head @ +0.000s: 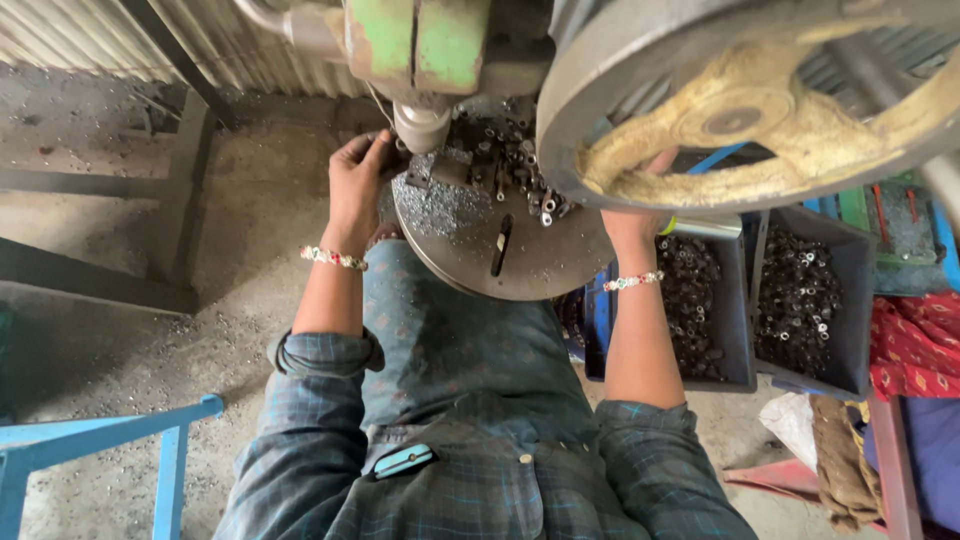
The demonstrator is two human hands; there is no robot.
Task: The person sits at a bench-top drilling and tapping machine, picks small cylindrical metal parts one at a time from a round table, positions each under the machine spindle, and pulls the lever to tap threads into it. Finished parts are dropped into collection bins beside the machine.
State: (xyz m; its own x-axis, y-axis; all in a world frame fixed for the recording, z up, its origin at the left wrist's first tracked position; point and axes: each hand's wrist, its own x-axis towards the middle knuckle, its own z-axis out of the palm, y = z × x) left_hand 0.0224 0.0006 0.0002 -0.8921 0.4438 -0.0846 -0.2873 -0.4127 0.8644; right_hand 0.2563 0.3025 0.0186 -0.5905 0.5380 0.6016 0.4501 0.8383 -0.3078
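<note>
Left hand [357, 180]: fingers [377, 150] curled and pinched at the base of the press ram [421, 125], right at the edge of the round steel plate [540, 265]; what they pinch is too small to tell. Small metal pieces [510, 165] lie heaped on the plate just right of those fingers, touching the ram area, with grey swarf [435, 205] spread under them.

Right hand [640, 205]: mostly hidden behind the big flywheel [740, 110], fingers out of sight, can't tell if open or closed. Wrist sits beside the plate's right rim, beaded bracelet [632, 281] on it; matching bracelet [333, 258] on left wrist.

Further out: two dark bins [850, 300] full of small ring-shaped metal parts [795, 300], just right of the right forearm. Green press body [415, 40] above the ram. Blue frame [110, 440] lower left, red cloth [915, 345] far right, gritty floor [120, 330] all around
</note>
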